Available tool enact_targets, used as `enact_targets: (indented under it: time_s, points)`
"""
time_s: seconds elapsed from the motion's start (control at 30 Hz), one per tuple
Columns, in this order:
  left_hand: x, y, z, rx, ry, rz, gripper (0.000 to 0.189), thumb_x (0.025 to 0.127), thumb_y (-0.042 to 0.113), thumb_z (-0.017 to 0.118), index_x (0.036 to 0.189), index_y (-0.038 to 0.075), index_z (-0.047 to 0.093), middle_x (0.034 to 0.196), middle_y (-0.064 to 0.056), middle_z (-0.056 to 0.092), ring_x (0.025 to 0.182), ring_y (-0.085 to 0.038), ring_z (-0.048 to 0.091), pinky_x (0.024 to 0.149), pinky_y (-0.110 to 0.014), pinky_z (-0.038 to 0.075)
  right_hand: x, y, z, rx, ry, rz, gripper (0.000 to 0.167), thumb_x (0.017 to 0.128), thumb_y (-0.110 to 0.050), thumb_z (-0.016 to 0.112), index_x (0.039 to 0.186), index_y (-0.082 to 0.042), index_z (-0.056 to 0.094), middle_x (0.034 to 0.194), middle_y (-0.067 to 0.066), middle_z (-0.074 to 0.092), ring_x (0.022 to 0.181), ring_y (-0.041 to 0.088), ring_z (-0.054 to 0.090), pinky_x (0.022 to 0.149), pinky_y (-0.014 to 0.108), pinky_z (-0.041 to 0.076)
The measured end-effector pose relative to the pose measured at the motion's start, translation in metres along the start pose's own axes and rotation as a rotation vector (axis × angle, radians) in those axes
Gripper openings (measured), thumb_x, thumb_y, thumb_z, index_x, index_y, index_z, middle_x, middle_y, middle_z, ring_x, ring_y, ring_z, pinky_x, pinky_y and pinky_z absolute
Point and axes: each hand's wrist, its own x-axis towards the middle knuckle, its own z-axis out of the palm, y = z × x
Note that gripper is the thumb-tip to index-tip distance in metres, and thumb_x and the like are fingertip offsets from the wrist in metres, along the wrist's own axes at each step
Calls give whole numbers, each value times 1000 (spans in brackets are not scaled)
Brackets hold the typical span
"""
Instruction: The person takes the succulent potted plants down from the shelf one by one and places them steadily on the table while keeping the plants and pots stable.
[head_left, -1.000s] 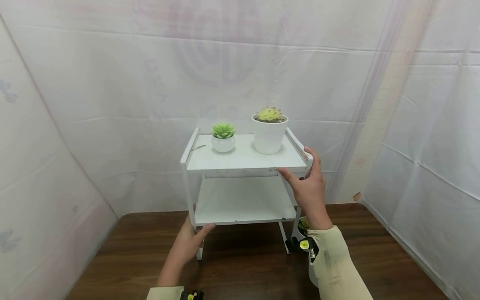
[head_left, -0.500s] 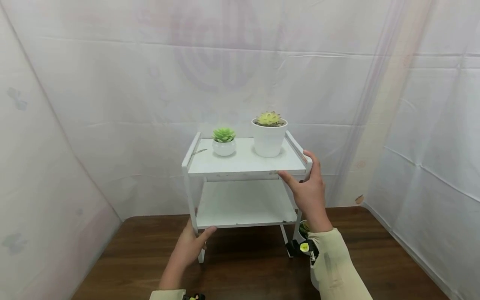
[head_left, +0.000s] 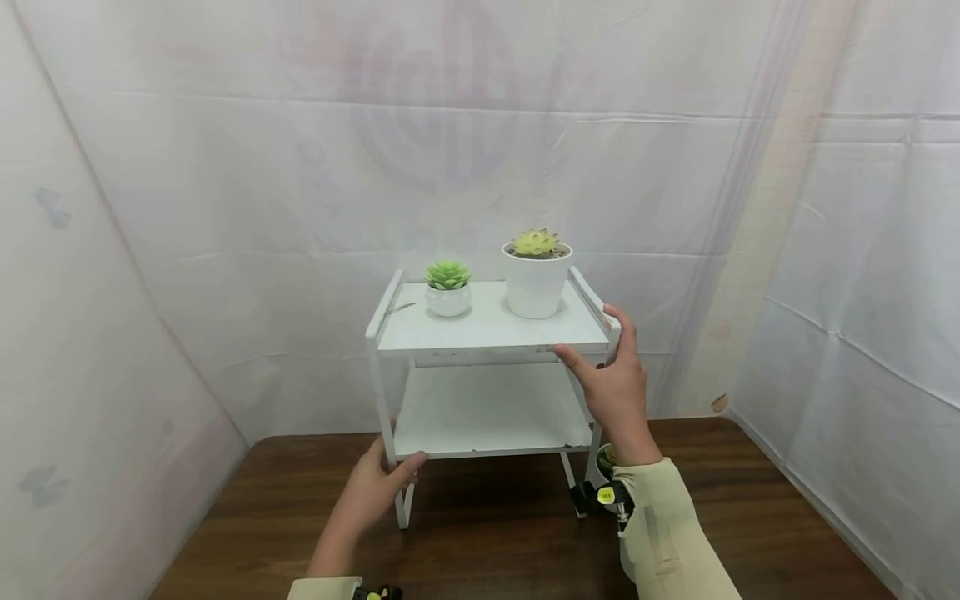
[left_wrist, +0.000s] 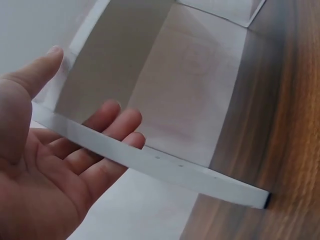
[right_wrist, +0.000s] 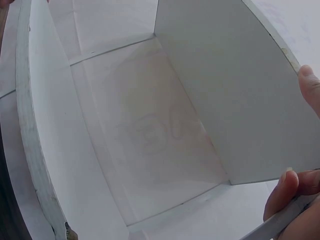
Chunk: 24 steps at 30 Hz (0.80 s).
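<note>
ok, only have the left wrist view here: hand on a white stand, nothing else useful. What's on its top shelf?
Observer: Two plants, standing apart: a small succulent on the left and a bigger potted succulent on the right, both upright on the top shelf.
Operator: And where's the right hand?
Observer: The right hand grips the white stand at its upper front right corner, thumb against the top shelf's front edge.
Operator: Any other plants?
Observer: Yes, a dark green potted plant shows beside the right wrist, partly hidden.
</note>
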Motion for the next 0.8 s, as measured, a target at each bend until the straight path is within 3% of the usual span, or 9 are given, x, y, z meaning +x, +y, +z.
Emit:
enact_targets:
  time_s: [0.17, 0.27, 0.6, 0.8]
  points:
    - [-3, 9, -9, 45, 14, 18, 84, 88, 52, 65, 150, 7, 31, 136, -27, 52, 111, -36, 63, 79, -44, 58, 0, -1, 0, 16, -7, 4, 91, 74, -56, 79, 147, -42, 26, 137, 19, 50, 106, 34, 57, 80, 48, 48]
    - [-5, 13, -14, 75, 21, 22, 82, 89, 53, 63, 151, 9, 30, 140, -27, 48, 122, -43, 55, 85, -49, 56, -1, -1, 0, 17, -9, 4, 92, 73, -56, 79, 147, -41, 26, 138, 19, 49, 108, 35, 56, 81, 49, 49]
    - [-9, 28, -21, 109, 16, 0, 83, 92, 53, 59, 154, 10, 22, 148, -27, 39, 136, -46, 38, 100, -62, 42, -1, 0, 0, 30, -15, 13, 91, 74, -55, 79, 147, -43, 26, 143, 17, 46, 117, 35, 53, 87, 53, 47]
    - [-11, 42, -25, 83, 16, -2, 85, 93, 51, 59, 155, 10, 18, 151, -25, 35, 139, -46, 34, 102, -62, 41, -1, 0, -1, 29, -12, 11, 92, 73, -55, 79, 148, -41, 26, 142, 17, 46, 117, 35, 52, 88, 54, 47]
